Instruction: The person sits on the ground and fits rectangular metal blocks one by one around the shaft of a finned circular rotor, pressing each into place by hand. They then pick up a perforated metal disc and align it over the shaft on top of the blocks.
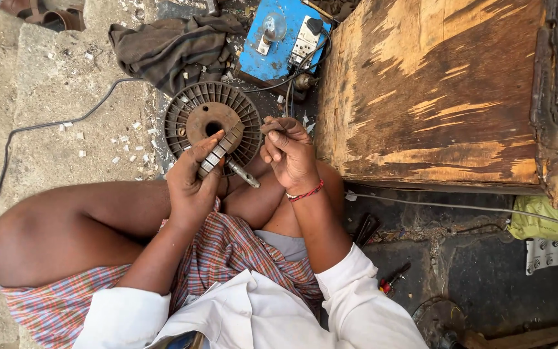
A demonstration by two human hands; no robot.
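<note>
Centre frame: left hand (192, 187) closed around a shaft (224, 155) bearing blocky metal segments; right hand (289, 152) pinched shut on a small dark tool (272, 128), kind unclear. Shaft judged rigid, heavy, likely greasy; grip it mid-length. A finned rotor (211, 126) lies behind on the floor.

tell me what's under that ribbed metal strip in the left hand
Under the ribbed metal strip lies a round finned disc with a rusty hub, on the ground. The strip and left hand cover its lower edge.
</note>
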